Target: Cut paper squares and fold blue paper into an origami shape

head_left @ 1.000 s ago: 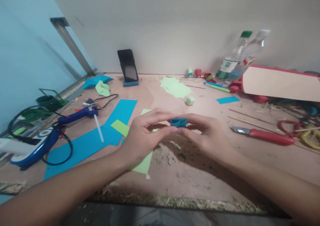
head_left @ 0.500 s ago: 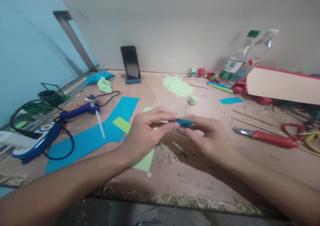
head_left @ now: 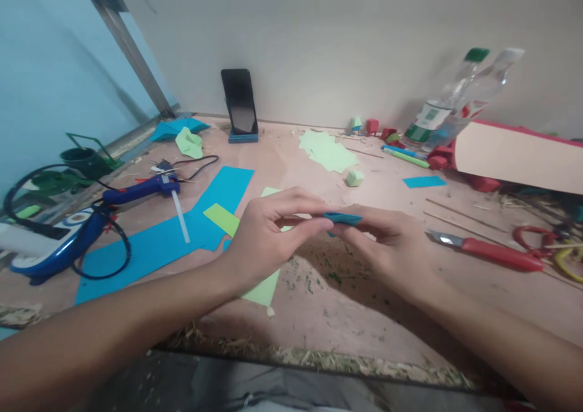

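Note:
A small folded piece of blue paper is held up above the table between both hands. My left hand pinches its left end between thumb and fingers. On the other side, my right hand grips it with thumb and index finger; part of the paper is hidden behind the fingertips. Beneath my left hand lie a light green paper strip and a large blue paper sheet. A small folded green paper block sits just beyond the hands.
At left lies a blue glue gun with a cable. A phone leans at the back. To the right are a red-handled cutter knife, thin sticks, scissors and plastic bottles. Green scraps dot the table.
The blue paper has tilted and shifted slightly right in my fingers, showing more of its folded edge. The camera view has shifted a little. Both hands keep their pinch.

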Demonstrator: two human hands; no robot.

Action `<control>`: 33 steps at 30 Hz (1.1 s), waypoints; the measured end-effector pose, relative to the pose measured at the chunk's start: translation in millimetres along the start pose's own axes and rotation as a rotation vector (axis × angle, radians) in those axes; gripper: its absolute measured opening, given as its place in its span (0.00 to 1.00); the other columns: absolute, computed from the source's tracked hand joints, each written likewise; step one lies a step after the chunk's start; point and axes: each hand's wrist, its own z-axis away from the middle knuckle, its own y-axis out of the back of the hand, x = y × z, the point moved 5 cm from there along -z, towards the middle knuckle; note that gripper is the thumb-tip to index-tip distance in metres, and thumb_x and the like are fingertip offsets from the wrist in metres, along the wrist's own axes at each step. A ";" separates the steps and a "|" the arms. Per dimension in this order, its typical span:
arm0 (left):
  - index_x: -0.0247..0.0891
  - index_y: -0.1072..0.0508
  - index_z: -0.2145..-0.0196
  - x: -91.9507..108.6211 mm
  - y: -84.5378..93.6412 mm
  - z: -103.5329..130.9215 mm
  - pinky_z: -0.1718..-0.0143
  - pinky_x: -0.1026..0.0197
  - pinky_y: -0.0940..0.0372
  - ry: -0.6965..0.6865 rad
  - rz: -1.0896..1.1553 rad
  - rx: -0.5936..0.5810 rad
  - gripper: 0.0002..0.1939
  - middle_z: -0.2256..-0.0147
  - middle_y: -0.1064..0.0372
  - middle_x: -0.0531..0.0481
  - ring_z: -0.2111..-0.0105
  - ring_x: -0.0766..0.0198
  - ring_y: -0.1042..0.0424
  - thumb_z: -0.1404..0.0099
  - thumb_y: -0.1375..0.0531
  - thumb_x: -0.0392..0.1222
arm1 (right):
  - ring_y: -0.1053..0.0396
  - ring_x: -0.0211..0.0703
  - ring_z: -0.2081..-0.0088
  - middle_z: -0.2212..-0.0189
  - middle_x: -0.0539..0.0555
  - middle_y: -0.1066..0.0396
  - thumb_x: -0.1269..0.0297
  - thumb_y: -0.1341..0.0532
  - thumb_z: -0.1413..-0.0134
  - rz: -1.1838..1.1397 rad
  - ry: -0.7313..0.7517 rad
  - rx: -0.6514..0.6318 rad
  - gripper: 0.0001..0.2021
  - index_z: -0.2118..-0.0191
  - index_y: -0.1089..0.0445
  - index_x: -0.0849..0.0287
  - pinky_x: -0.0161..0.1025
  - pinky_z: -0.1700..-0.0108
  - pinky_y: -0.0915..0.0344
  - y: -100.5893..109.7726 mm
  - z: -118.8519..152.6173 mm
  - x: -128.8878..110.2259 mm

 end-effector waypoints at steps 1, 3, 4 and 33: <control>0.44 0.14 0.59 0.0 -0.2 -0.4 0.60 0.70 0.24 -0.001 0.011 0.001 0.10 0.60 0.19 0.53 0.61 0.68 0.20 0.37 0.29 0.32 | 0.20 0.38 0.65 0.62 0.47 0.15 0.74 0.35 0.38 0.000 0.008 0.001 0.12 0.60 0.16 0.50 0.31 0.62 0.26 0.2 0.3 -0.1; 0.43 0.14 0.60 -0.3 -0.4 -1.2 0.60 0.69 0.23 0.001 0.025 0.003 0.10 0.61 0.19 0.52 0.62 0.67 0.20 0.39 0.27 0.32 | 0.21 0.38 0.65 0.62 0.47 0.15 0.74 0.36 0.37 -0.004 0.025 -0.002 0.12 0.60 0.16 0.50 0.32 0.61 0.27 0.0 0.7 -0.3; 0.42 0.15 0.61 -0.5 -0.4 -1.4 0.60 0.68 0.23 0.004 0.027 0.004 0.09 0.61 0.19 0.52 0.62 0.67 0.20 0.39 0.27 0.33 | 0.21 0.37 0.65 0.62 0.47 0.15 0.74 0.36 0.38 -0.006 0.029 -0.004 0.12 0.60 0.16 0.50 0.32 0.60 0.27 -0.2 0.8 -0.4; 0.42 0.15 0.64 0.9 1.8 0.3 0.62 0.63 0.24 -0.029 -0.052 0.018 0.04 0.63 0.19 0.50 0.62 0.62 0.21 0.37 0.28 0.35 | 0.23 0.41 0.66 0.66 0.47 0.17 0.72 0.34 0.39 0.011 0.000 0.016 0.07 0.62 0.18 0.52 0.37 0.62 0.28 -0.9 1.7 0.9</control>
